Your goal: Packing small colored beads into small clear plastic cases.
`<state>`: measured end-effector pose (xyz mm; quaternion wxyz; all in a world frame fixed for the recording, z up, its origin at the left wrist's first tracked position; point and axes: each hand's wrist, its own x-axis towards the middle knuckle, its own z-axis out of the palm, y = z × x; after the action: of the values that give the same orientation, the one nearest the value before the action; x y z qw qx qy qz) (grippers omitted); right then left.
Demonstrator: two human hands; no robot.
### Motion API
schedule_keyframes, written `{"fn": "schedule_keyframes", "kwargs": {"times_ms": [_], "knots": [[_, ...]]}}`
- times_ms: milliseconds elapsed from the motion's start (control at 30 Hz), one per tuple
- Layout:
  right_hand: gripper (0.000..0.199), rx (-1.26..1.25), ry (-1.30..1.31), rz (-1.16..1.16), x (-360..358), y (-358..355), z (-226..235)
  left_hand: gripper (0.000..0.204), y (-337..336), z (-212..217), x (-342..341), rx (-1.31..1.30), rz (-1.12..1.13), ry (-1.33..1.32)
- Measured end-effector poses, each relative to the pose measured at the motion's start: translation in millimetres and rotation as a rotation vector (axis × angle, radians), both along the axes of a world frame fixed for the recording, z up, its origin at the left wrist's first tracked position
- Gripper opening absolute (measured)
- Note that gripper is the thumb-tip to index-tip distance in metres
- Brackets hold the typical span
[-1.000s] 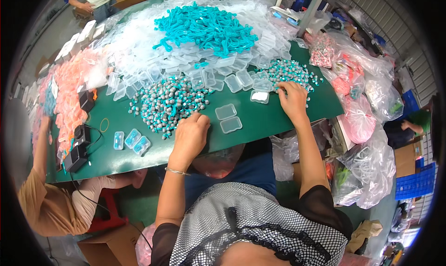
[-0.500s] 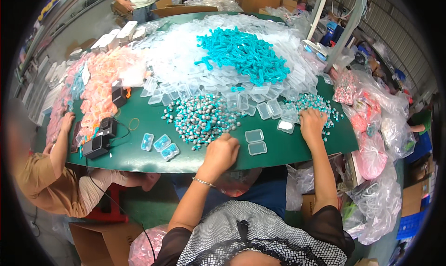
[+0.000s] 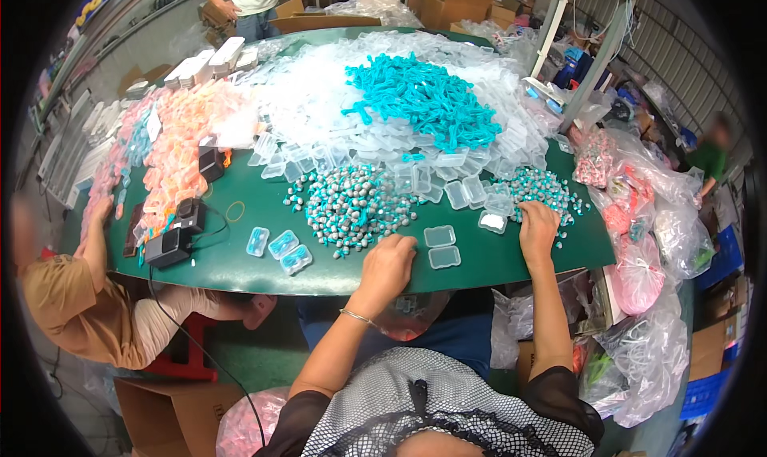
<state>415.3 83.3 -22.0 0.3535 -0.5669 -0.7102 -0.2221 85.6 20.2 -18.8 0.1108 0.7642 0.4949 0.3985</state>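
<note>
left hand (image 3: 389, 267) by earplug pile (image 3: 351, 208), right hand (image 3: 538, 229) on green table (image 3: 240, 253)

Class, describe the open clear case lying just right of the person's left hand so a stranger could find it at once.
Start at the green table, near edge. Just right of the left hand lies an empty open clear case, its two halves one behind the other. Unlike the three cases further left, it holds nothing blue.

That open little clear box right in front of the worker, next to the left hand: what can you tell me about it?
The open clear box looks like thin see-through plastic: two shallow, rounded-corner halves lying side by side, apparently hinged. Both look empty. It lies flat on the green table near the front edge, just right of the left hand, which seems not to touch it.
</note>
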Motion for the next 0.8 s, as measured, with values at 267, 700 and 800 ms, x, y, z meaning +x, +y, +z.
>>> {"fn": "schedule_keyframes", "kwargs": {"times_ms": [267, 700, 800], "knots": [[0.021, -0.025, 0.383, 0.152, -17, -20, 1, 0.012, -4, -8, 3, 0.009, -0.022, -0.016], [0.015, -0.277, 0.202, 0.160, -37, -53, -11, 0.015, -4, -14, 1, 0.049, -0.058, -0.059], [0.017, -0.328, 0.234, 0.159, -35, -52, -13, 0.013, -5, -15, 4, 0.056, -0.023, -0.079]]}}
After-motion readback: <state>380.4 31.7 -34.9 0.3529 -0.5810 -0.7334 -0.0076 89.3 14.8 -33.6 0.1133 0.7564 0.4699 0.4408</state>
